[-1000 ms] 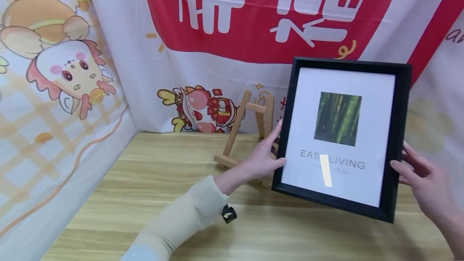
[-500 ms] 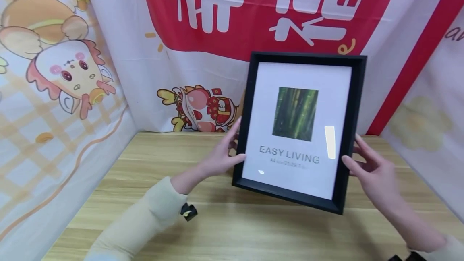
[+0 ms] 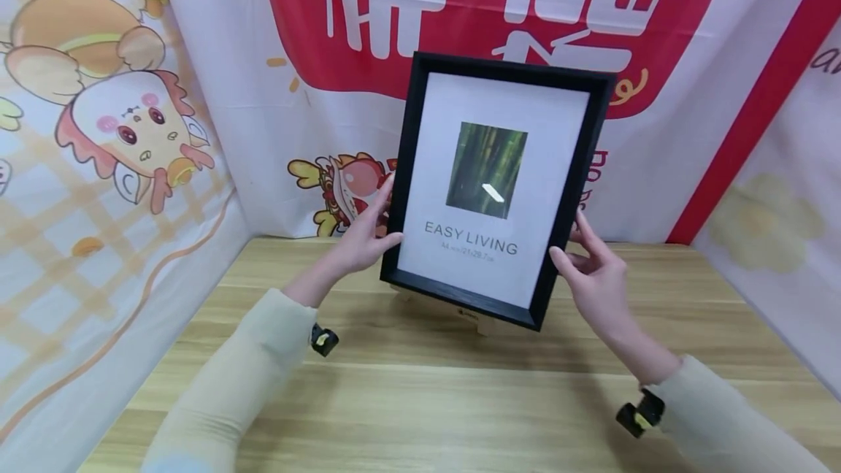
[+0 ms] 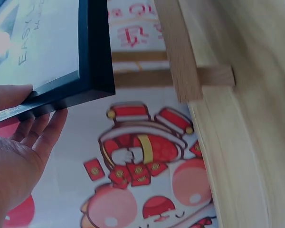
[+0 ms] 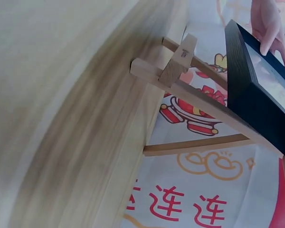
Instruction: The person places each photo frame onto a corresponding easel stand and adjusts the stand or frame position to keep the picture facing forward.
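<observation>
A black picture frame [image 3: 499, 64] with a white mat, a green print and the words EASY LIVING is held upright between both hands. My left hand [image 3: 368, 238] grips its left edge, thumb on the front and fingers behind. My right hand [image 3: 587, 268] holds the right edge the same way. A small wooden easel [image 3: 482, 324] stands behind the frame, almost wholly hidden by it. The left wrist view shows the frame's lower corner [image 4: 92, 71] near the easel's upright [image 4: 178, 52]. In the right wrist view the frame [image 5: 254, 97] hangs close above the easel's slanted leg [image 5: 199, 99]; whether they touch is unclear.
The wooden table [image 3: 460, 400] runs from the cloth-covered back wall to the near edge. Printed cloth [image 3: 118, 130] with cartoon figures closes off the left side, a red-and-white banner [image 3: 657, 35] the back, and more cloth the right.
Both hands have carried the frame left and further back, from the table's right side to just in front of the easel, which it now hides.
</observation>
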{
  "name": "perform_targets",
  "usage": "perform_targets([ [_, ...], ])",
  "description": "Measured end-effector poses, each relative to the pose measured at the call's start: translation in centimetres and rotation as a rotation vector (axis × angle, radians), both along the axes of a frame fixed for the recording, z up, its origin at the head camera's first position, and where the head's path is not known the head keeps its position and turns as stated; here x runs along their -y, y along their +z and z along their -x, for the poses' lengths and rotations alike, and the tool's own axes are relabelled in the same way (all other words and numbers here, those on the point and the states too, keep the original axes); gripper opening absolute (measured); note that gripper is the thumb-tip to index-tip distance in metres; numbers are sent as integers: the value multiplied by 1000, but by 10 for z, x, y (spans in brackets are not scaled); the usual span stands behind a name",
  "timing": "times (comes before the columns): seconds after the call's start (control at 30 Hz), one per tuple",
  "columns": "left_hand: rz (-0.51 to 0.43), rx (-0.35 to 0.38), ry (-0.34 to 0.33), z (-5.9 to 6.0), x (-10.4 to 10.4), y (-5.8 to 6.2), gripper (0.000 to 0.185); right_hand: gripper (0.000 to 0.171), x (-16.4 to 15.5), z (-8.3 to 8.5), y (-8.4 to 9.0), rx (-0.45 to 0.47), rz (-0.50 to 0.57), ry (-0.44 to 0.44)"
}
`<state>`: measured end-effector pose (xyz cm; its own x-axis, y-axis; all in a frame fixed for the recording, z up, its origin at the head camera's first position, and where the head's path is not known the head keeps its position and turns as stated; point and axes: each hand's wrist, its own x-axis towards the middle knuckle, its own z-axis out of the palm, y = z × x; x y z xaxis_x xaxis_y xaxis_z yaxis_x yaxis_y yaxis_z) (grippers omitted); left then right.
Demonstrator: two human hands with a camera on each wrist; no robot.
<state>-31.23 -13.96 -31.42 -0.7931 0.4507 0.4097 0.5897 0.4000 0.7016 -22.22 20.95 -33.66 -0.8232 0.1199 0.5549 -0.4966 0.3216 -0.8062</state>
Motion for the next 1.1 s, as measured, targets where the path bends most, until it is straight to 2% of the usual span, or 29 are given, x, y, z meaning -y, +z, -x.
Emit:
perform_targets([
  [0.23, 17, 26, 74, 25, -1, -2, 96, 66, 15, 20, -3, -2, 66, -14],
  [0.5, 18, 68, 133, 41, -2, -14, 95, 63, 37, 7, 4, -21, 49, -28],
  [0.7, 23, 118, 170, 46, 1, -26, 94, 64, 46, 10, -3, -36, 77, -17],
  [0.9, 4, 148, 173, 51, 2, -37, 94, 64, 47, 13, -9, -25, 59, -14],
  [1.1, -6, 161, 172, 52, 2, -43, 95, 64, 47, 13, -11, -13, 55, -6],
])
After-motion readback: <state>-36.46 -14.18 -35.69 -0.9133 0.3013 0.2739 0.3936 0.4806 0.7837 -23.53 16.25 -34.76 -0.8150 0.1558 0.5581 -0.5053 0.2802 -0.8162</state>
